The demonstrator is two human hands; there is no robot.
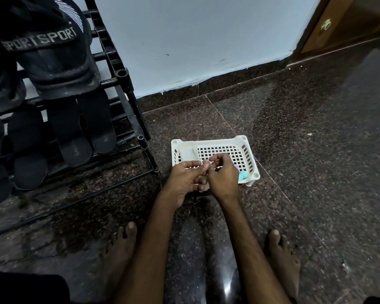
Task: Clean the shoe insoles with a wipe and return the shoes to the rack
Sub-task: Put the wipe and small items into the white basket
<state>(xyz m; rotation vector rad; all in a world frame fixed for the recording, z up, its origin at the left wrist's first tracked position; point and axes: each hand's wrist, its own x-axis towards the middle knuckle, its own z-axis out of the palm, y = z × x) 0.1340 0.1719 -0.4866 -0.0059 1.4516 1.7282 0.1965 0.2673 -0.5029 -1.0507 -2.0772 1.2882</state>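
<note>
- A black shoe rack stands at the far left on the floor, its back against the wall.
- The shoes sit on the rack: black slides lettered "SPORT" on the upper tier, and flat black sandals on the tier below.
- The floor is dark speckled polished stone with thin joint lines, and it shines near the bottom edge.
- The wall is pale and scuffed, and ends in a dark stone skirting with ragged paint along it.
- A white perforated basket lies on the floor just right of the rack. It holds a white packet at its left end and a small teal thing in its near right corner.
- The left hand and right hand meet over the basket's near rim. Their fingers are bent and touching, and I cannot tell whether they pinch anything.
- Bare feet rest on the floor either side of the forearms.
- A brown wooden door fills the upper right corner.
</note>
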